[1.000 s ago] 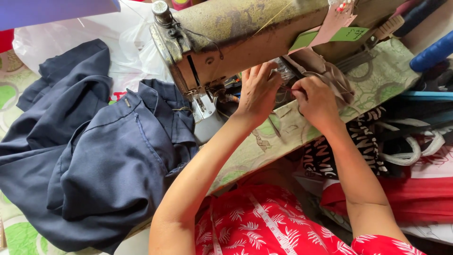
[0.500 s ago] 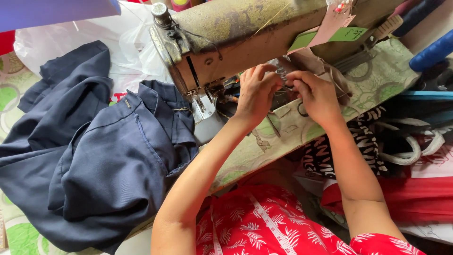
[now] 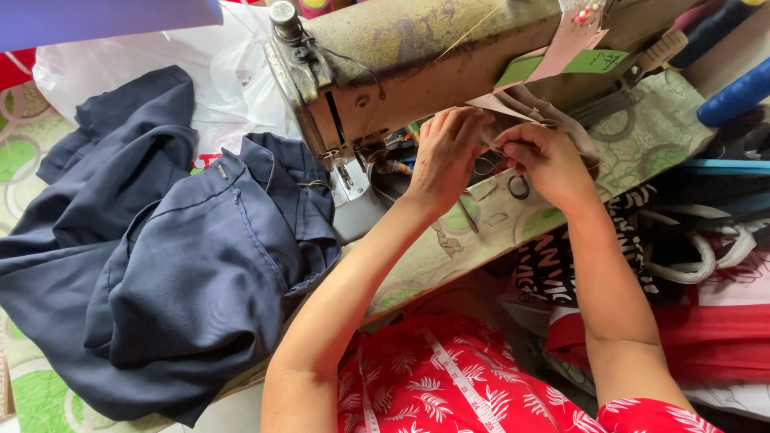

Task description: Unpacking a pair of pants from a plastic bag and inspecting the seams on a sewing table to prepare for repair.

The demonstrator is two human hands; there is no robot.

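Your two hands meet just beside the arm of the old olive-green metal sewing machine point(image 3: 417, 56), over the patterned green-and-cream surface point(image 3: 642, 136). Between them you hold a small pale scrap of fabric or paper point(image 3: 513, 108); most of it is hidden by your fingers, so its exact kind cannot be told. Your left hand point(image 3: 445, 152) has its grip closed, fingertips pinched at the scrap's near edge. Your right hand point(image 3: 545, 160) is likewise closed, thumb and forefinger pinching something too fine to make out.

Judged from its folds, the scrap is light, thin and limp; it will sag and slip unless pinched at the edges, close to the working point. Its long axis appears to run along the machine arm, from the needle end toward the right of the view, though the far end is hidden under your right hand.

A pair of small dark scissors point(image 3: 517, 188) lies on the surface just below your hands. A green paper tag point(image 3: 597, 62) and a pink card point(image 3: 573, 36) sit on the machine body above. To the left, a dark navy-blue zipped garment point(image 3: 184, 265) lies heaped under the needle end, spilling off the surface. A white tape measure point(image 3: 453, 373) hangs over your red leaf-print top point(image 3: 417, 393).
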